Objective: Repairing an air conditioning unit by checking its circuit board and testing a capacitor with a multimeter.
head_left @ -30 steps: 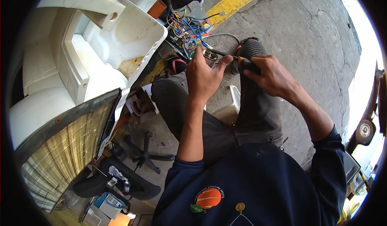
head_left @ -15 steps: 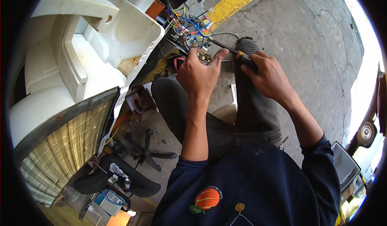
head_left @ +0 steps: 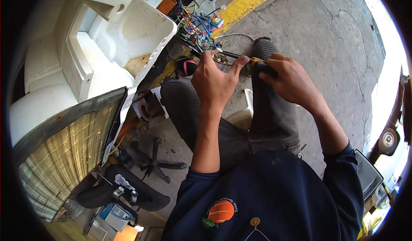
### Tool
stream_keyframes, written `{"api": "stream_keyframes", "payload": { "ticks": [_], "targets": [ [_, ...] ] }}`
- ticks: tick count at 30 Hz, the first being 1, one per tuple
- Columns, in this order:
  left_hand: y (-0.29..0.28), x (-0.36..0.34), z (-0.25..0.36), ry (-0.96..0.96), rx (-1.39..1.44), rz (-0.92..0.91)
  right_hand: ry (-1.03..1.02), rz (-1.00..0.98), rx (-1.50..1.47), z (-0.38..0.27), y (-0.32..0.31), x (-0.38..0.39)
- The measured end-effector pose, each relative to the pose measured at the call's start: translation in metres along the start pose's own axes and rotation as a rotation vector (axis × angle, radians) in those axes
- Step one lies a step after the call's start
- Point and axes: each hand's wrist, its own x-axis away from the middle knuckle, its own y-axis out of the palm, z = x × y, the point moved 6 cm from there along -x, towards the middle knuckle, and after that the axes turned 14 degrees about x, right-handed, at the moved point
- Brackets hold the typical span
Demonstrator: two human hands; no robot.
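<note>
My right hand point(head_left: 294, 77) is wrapped round the black and yellow handle of a screwdriver point(head_left: 265, 68). Its dark shaft points left, toward a small brass-coloured part point(head_left: 220, 58) beside the wiring. My left hand point(head_left: 215, 82) is at that part, back upward, the index finger bent and the thumb reaching toward the screwdriver's shaft. The other left fingers curl out of sight beneath, so what they grip is hidden. Just beyond lies an opened electrical assembly point(head_left: 201, 26) with blue, red, yellow and white wires. A grey cable point(head_left: 242, 35) loops out to its right.
To the left stands a large white plastic housing point(head_left: 141, 30) with a finned coil panel point(head_left: 73, 142) below it. A wheeled chair base point(head_left: 156, 160) lies on the concrete floor point(head_left: 317, 30). A yellow line point(head_left: 249, 2) crosses the floor. My knees flank the work.
The screwdriver has dropped lower and lies flatter, its shaft now nearer my left thumb and the brass-coloured part. My left hand has shifted slightly right and down.
</note>
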Motion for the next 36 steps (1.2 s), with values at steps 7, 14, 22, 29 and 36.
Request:
{"api": "stream_keyframes", "payload": {
  "ticks": [7, 14, 22, 29, 36],
  "targets": [
    [0.003, -0.003, -0.001, 0.041, 0.059, -0.012, -0.045, 0.034, -0.081, 0.003, 0.006, -0.003],
    [0.01, -0.005, -0.002, -0.09, -0.103, -0.048, 0.104, -0.008, -0.207, 0.011, 0.015, -0.004],
    [0.008, 0.011, -0.025, -0.153, -0.076, 0.089, 0.037, 0.15, -0.308, 0.004, 0.021, 0.001],
    [-0.018, 0.062, -0.038, -0.168, 0.174, 0.102, 0.032, 0.238, 0.053, 0.008, 0.018, 0.03],
    [-0.055, 0.158, -0.073, -0.291, 0.828, 0.056, 0.1, 0.31, 0.105, 0.026, 0.041, 0.1]
  ]
}}
